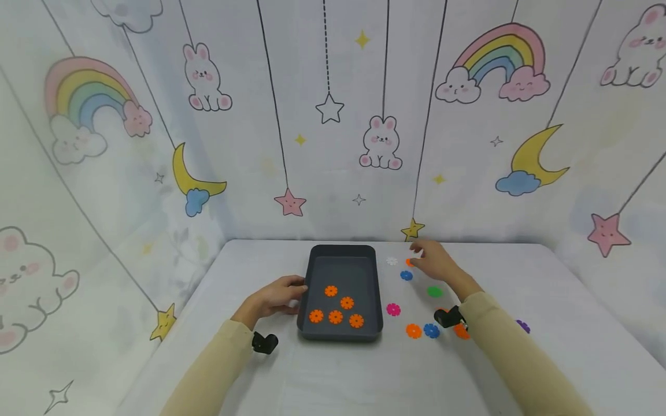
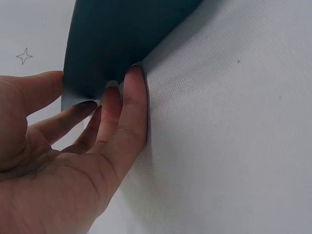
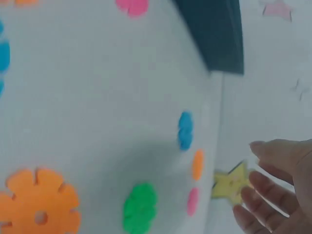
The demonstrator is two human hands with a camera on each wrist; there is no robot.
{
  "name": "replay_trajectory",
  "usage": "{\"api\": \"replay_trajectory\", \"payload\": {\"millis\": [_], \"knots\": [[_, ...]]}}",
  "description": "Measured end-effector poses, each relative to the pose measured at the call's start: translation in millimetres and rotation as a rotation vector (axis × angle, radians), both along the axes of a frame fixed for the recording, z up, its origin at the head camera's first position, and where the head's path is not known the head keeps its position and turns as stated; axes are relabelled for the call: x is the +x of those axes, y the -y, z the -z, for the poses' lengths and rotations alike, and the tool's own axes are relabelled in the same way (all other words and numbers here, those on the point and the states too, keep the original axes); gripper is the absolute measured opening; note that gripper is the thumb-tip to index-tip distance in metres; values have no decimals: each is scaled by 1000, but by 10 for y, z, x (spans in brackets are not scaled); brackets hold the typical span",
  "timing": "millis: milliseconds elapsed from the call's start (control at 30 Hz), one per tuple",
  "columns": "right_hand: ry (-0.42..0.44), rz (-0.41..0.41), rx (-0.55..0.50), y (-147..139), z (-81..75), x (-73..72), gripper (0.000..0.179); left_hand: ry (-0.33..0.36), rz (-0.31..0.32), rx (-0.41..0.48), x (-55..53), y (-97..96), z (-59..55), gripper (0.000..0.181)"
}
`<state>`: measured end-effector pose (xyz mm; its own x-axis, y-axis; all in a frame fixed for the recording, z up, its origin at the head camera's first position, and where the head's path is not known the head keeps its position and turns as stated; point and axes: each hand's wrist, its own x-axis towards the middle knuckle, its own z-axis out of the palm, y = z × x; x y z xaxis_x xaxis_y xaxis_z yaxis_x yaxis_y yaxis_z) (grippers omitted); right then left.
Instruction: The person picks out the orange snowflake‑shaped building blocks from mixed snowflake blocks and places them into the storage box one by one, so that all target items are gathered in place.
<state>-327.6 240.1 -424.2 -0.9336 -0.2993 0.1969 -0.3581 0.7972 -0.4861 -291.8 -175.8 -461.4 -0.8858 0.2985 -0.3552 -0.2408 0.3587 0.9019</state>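
One orange disc (image 1: 409, 262) lies near the far edge of the table (image 1: 333, 378), right of the tray (image 1: 343, 269). Above it, the right hand (image 1: 436, 264) has loosely bent fingers, parted from the thumb, holding nothing. The left hand (image 1: 274, 297) grips the tray's left wall, thumb at the rim. Judged step: reaching for that disc; the next move calls for a light fingertip pinch. Five orange discs (image 1: 335, 316) lie towards the tray's near edge; blue (image 1: 406, 275) and white discs (image 1: 392, 261) lie just beside the reach.
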Motion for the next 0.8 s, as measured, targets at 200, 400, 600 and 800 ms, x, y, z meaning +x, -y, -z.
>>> {"api": "replay_trajectory", "payload": {"millis": [200, 400, 600, 800], "knots": [[142, 100, -25, -227, 225, -193, 36, 11, 6, -1, 17, -21, -9, 55], [231, 146, -29, -268, 393, -317, 37, 0, 5, 5, 35, -22, -26, 54], [281, 186, -15, -200, 397, -356, 36, -6, 15, 12, 27, -15, -22, 53], [272, 190, -8, -165, 434, -395, 33, -6, 10, 12, 18, 0, -9, 53]]}}
